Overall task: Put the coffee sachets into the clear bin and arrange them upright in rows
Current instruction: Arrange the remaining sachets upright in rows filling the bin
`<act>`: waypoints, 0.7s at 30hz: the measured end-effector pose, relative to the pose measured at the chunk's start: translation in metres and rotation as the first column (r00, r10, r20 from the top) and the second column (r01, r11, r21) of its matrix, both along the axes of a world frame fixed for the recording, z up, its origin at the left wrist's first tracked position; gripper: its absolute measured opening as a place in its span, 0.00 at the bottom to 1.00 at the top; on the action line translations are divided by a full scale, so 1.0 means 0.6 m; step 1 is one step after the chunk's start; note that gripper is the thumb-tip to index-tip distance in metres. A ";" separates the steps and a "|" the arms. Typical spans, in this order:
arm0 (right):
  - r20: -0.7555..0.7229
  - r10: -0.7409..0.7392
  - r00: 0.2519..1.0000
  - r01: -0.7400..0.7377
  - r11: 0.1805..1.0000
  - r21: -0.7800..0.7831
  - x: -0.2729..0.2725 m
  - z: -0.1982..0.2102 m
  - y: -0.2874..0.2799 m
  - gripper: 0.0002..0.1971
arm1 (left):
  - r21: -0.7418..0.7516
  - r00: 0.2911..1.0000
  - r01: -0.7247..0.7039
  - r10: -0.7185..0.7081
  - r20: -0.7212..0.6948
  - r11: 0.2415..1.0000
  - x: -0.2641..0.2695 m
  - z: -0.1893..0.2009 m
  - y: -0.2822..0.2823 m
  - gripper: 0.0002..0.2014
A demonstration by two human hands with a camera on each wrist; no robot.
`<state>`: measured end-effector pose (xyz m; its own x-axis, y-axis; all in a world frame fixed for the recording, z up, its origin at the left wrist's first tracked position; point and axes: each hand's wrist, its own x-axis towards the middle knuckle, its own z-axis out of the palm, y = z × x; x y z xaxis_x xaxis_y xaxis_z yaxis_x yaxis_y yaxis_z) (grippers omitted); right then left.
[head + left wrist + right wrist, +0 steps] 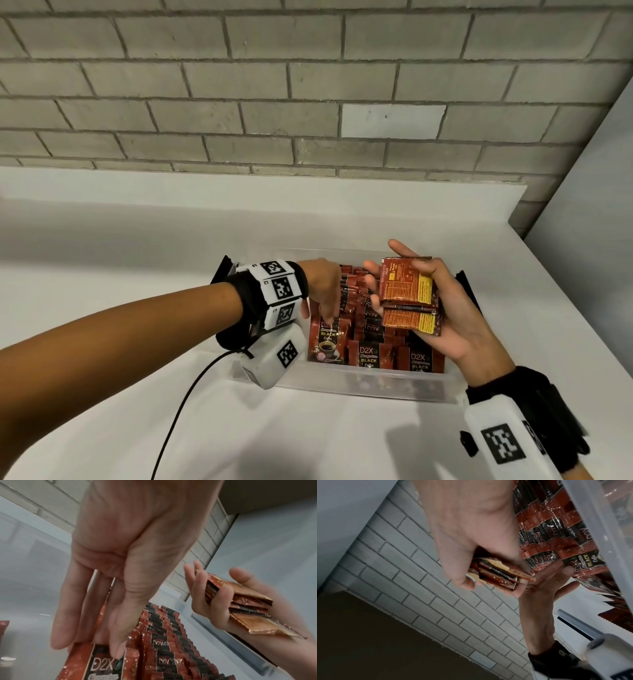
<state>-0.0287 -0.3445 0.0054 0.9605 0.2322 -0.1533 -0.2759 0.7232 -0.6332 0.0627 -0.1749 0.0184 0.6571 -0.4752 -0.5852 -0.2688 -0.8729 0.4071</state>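
Both hands hover over the clear bin (342, 383) on the white surface (102, 240). Left hand (322, 287), fingers straight, touches the upright coffee sachets (370, 353) standing in rows inside. Right hand (435, 308), palm up, clasps a stack of sachets (407, 294) above the bin.

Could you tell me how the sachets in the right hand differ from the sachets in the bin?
The stack of sachets lies flat in the right hand, backs up; the sachets in the bin stand upright in rows, fronts showing. The stack is held above the clear bin. Both share red packaging.
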 end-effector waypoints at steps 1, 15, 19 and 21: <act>0.010 0.016 1.000 -0.016 1.000 -0.003 -0.001 -0.001 0.000 0.24 | -0.004 1.000 0.005 -0.005 0.006 1.000 0.001 0.000 0.001 0.15; -0.097 -0.016 0.995 -0.002 0.982 -0.188 0.003 -0.008 0.004 0.23 | -0.586 0.947 0.236 -0.048 0.318 0.775 -0.010 0.071 0.026 0.18; -0.101 0.055 0.993 -0.060 0.997 -0.048 0.006 -0.013 0.002 0.42 | -0.482 0.888 0.396 -0.193 0.417 0.781 0.002 0.067 0.036 0.19; -0.124 0.070 0.990 -0.074 0.997 -0.028 0.009 -0.017 0.002 0.41 | -0.512 0.852 0.418 -0.128 0.507 0.750 0.005 0.065 0.038 0.12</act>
